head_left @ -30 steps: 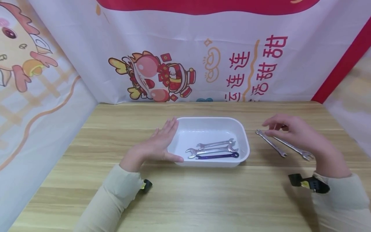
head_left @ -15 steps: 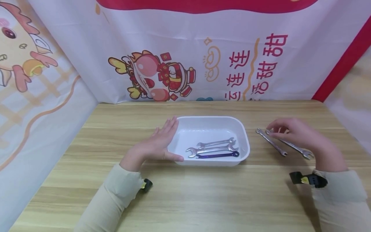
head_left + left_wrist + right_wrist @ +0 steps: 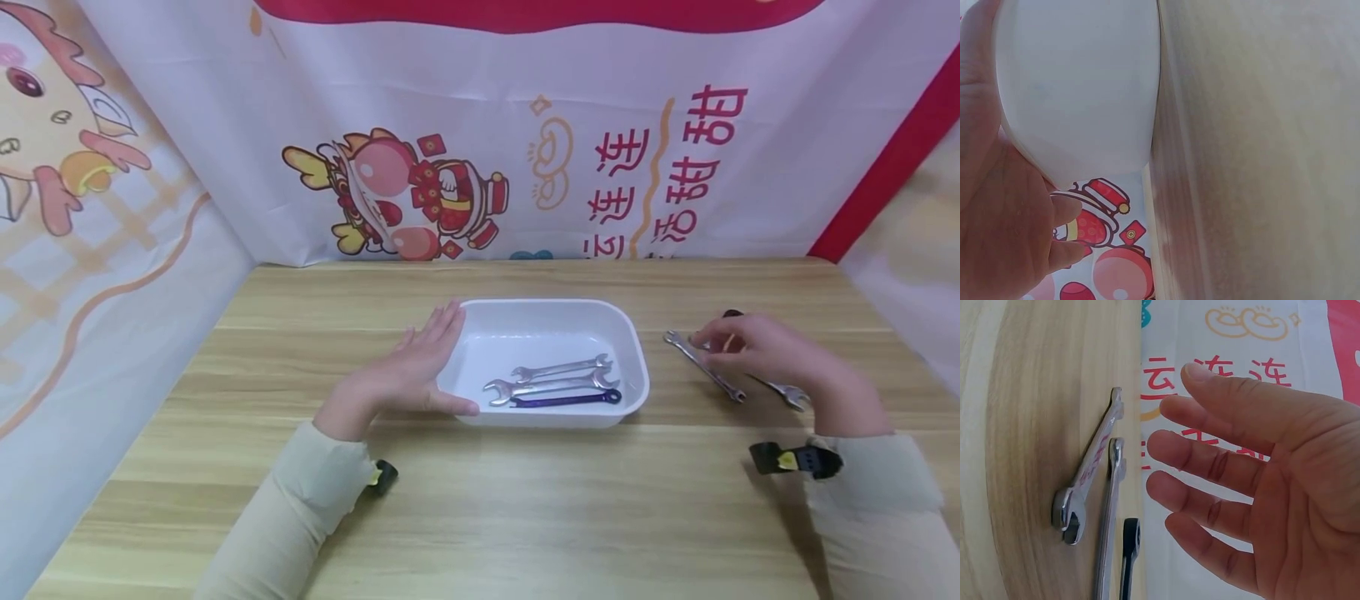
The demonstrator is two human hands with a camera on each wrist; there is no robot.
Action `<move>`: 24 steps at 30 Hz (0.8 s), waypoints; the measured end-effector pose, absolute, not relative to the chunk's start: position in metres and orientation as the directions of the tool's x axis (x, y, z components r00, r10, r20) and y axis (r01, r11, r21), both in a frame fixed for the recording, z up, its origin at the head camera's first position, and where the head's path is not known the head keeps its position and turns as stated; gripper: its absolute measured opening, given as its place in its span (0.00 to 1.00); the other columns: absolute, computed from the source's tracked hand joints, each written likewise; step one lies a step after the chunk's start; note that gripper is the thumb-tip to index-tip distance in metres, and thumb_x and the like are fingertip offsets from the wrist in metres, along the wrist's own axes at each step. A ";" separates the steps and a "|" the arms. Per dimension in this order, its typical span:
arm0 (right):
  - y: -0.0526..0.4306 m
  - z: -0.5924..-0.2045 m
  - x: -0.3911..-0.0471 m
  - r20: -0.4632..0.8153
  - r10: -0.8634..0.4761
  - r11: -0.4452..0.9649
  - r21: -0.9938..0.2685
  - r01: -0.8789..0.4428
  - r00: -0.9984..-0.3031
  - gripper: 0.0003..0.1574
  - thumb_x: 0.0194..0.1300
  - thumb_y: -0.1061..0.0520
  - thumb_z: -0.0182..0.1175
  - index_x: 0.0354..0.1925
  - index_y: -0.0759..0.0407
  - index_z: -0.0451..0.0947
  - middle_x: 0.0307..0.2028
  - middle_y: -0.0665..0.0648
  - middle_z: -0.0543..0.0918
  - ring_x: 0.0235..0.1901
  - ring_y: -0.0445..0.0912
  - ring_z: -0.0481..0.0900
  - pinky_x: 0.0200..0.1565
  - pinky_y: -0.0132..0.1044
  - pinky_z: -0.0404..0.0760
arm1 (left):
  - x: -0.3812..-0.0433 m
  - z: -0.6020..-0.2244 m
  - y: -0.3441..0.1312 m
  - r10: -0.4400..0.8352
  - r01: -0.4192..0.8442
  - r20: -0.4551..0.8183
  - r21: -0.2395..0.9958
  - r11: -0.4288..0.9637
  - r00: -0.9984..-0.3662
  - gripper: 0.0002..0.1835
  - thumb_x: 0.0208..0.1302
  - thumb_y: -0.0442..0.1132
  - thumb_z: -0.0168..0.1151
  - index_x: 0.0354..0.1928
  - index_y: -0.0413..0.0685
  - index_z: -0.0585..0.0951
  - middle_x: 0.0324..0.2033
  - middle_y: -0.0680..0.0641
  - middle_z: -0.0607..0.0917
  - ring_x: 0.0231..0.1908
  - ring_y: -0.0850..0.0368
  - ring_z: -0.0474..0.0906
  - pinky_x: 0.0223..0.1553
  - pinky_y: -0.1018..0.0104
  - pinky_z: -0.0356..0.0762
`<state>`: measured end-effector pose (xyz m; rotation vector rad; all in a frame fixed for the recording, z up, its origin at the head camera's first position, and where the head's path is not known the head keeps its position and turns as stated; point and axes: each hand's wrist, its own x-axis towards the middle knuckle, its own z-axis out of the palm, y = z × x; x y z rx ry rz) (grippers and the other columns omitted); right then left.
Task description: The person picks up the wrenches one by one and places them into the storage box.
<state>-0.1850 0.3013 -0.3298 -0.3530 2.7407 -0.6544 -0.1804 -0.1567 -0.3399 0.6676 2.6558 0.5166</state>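
My left hand (image 3: 408,367) rests against the left end of a white plastic tray (image 3: 540,422), fingers straight along it and thumb on the front rim. The left wrist view shows my palm (image 3: 1004,225) beside the tray's end wall (image 3: 1079,94). Inside lie two silver wrenches (image 3: 551,388) and a dark blue wrench (image 3: 562,402). My right hand (image 3: 765,350) hovers over wrenches on the table, fingers loosely bent with nothing between them. Below it are a short silver wrench (image 3: 1091,462), a longer silver wrench (image 3: 1108,512) and a black wrench (image 3: 1129,550), partly hidden in the head view.
The wood-grain table (image 3: 525,508) reaches back to a white printed cloth (image 3: 480,108) with cartoon figures and red lettering. More cloth hangs at the left and right sides. Black wrist straps (image 3: 806,461) sit at the sleeve cuffs.
My right hand has come slightly toward the front and right, lower over the wrenches, and the black wrench's end now shows behind it. My left hand and the tray have stayed in place.
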 end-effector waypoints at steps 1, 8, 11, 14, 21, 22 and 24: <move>0.302 -0.331 -0.186 -0.236 -0.304 0.867 -0.470 -0.166 -0.923 0.22 0.65 0.52 0.66 0.56 0.58 0.81 0.43 0.57 0.83 0.41 0.49 0.77 0.39 0.39 0.81 | -0.181 -0.340 -0.157 0.507 0.379 -0.244 0.423 0.823 -0.827 0.72 0.47 0.73 0.69 0.79 0.56 0.30 0.79 0.56 0.26 0.79 0.55 0.22 0.77 0.41 0.31; 0.309 -0.337 -0.193 -0.255 -0.335 0.870 -0.454 -0.193 -0.907 0.23 0.64 0.52 0.67 0.56 0.59 0.81 0.41 0.55 0.83 0.40 0.48 0.77 0.39 0.38 0.80 | -0.180 -0.340 -0.157 0.513 0.387 -0.233 0.427 0.817 -0.826 0.72 0.48 0.72 0.69 0.79 0.56 0.29 0.79 0.55 0.27 0.79 0.54 0.23 0.77 0.40 0.32; 0.313 -0.340 -0.197 -0.262 -0.358 0.869 -0.444 -0.218 -0.896 0.22 0.64 0.53 0.67 0.55 0.60 0.81 0.40 0.54 0.83 0.39 0.47 0.76 0.38 0.37 0.78 | -0.180 -0.340 -0.157 0.517 0.394 -0.229 0.422 0.817 -0.825 0.72 0.47 0.73 0.68 0.79 0.56 0.30 0.79 0.54 0.27 0.79 0.53 0.23 0.77 0.40 0.33; 0.316 -0.342 -0.201 -0.275 -0.375 0.871 -0.431 -0.235 -0.885 0.20 0.64 0.55 0.67 0.54 0.59 0.82 0.39 0.53 0.82 0.39 0.47 0.76 0.38 0.36 0.77 | -0.181 -0.340 -0.157 0.516 0.398 -0.226 0.414 0.818 -0.826 0.72 0.47 0.74 0.67 0.79 0.55 0.30 0.79 0.54 0.27 0.79 0.53 0.24 0.77 0.40 0.33; 0.316 -0.342 -0.207 -0.324 -0.382 0.880 -0.413 -0.234 -0.865 0.20 0.64 0.56 0.66 0.54 0.59 0.81 0.38 0.52 0.81 0.39 0.47 0.75 0.38 0.36 0.77 | -0.179 -0.338 -0.155 0.508 0.389 -0.239 0.409 0.825 -0.827 0.72 0.46 0.74 0.67 0.79 0.56 0.30 0.79 0.55 0.26 0.79 0.54 0.23 0.77 0.41 0.32; 0.316 -0.343 -0.207 -0.327 -0.385 0.881 -0.410 -0.238 -0.863 0.21 0.64 0.56 0.67 0.54 0.59 0.81 0.37 0.52 0.81 0.39 0.46 0.75 0.38 0.36 0.77 | -0.179 -0.338 -0.155 0.509 0.388 -0.240 0.411 0.825 -0.827 0.72 0.47 0.74 0.67 0.79 0.56 0.30 0.79 0.55 0.26 0.79 0.54 0.23 0.77 0.40 0.32; 0.316 -0.344 -0.209 -0.327 -0.394 0.880 -0.404 -0.250 -0.859 0.21 0.63 0.55 0.68 0.54 0.59 0.82 0.35 0.51 0.81 0.38 0.46 0.75 0.37 0.36 0.77 | -0.178 -0.338 -0.155 0.506 0.383 -0.243 0.414 0.826 -0.828 0.72 0.47 0.74 0.68 0.79 0.56 0.29 0.79 0.54 0.26 0.79 0.53 0.23 0.77 0.40 0.32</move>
